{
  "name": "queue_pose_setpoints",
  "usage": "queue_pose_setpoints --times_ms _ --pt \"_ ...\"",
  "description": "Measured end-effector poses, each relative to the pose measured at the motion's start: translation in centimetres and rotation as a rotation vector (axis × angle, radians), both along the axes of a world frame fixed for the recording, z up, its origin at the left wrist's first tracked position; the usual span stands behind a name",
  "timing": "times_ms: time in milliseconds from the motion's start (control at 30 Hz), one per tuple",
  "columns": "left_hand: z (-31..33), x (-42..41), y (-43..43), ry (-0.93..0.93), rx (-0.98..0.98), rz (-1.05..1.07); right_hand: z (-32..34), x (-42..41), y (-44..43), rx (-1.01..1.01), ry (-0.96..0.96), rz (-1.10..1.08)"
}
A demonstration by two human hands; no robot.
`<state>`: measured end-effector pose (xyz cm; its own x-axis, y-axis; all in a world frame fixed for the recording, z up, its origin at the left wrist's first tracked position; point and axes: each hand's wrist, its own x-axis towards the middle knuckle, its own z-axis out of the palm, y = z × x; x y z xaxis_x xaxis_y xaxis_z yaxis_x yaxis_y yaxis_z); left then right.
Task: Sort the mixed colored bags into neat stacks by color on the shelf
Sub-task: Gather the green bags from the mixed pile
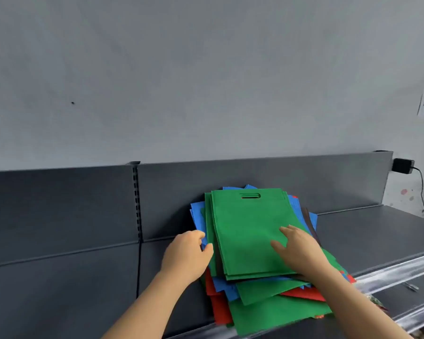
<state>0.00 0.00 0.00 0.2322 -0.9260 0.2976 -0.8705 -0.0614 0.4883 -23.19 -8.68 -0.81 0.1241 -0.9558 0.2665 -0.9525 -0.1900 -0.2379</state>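
Surface: dark grey metal shelf (377, 231) with an upright back panel (304, 177), pale grey wall (181, 69) behind. A pile of flat non-woven bags (267, 311), green, blue and red mixed, lies on the shelf against the panel. Topmost on the pile: green bag with cut-out handle slot (245, 228), slot end toward the panel. The left hand (186, 255) is at the pile's left edge, fingers curled round blue and green layers. The right hand (299, 250) lies flat on the top of the pile, fingers straight and spread, gripping nothing. Right of the pile, on the wall: black plug-in adapter (403, 165).
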Motion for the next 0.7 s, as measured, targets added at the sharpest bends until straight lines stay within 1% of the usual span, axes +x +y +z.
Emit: queue_pose_setpoints --times_ms 67,133,300,367,433,500,533,600,633,700 --pt "-0.7 -1.3 -1.9 0.14 0.047 -0.015 -0.7 -1.2 -1.0 0.055 0.083 -0.013" --pt "-1.2 -2.4 -3.2 0.196 0.089 0.005 -1.5 -2.0 -1.6 0.089 0.099 0.031" --pt "-2.1 -3.2 -5.6 0.258 0.077 0.121 -2.7 -2.4 -2.1 0.033 0.022 0.235" --pt "-2.4 -3.0 -6.0 0.351 0.076 0.173 -2.8 -2.5 -2.3 0.045 0.016 0.296" --pt "-2.5 -3.0 -5.9 0.475 0.064 0.189 -2.7 -2.7 -2.6 0.076 -0.033 0.362" --pt "-2.5 -2.8 -5.4 0.529 0.042 0.206 -2.5 -3.5 -3.4 0.098 -0.09 0.338" --pt "-2.4 -2.7 -5.0 0.53 0.036 0.205 -2.3 -4.1 -3.7 0.095 -0.08 0.277" --pt "-2.3 -2.5 -4.6 0.541 0.019 0.186 -2.4 -5.2 -4.3 0.096 -0.004 0.156" --pt "-2.2 -2.5 -4.4 0.559 0.023 0.168 -2.5 -5.6 -4.5 0.106 0.023 0.129" --pt "-2.1 -2.8 -4.2 0.622 0.031 0.147 -2.8 -5.7 -4.6 0.11 0.042 0.156"
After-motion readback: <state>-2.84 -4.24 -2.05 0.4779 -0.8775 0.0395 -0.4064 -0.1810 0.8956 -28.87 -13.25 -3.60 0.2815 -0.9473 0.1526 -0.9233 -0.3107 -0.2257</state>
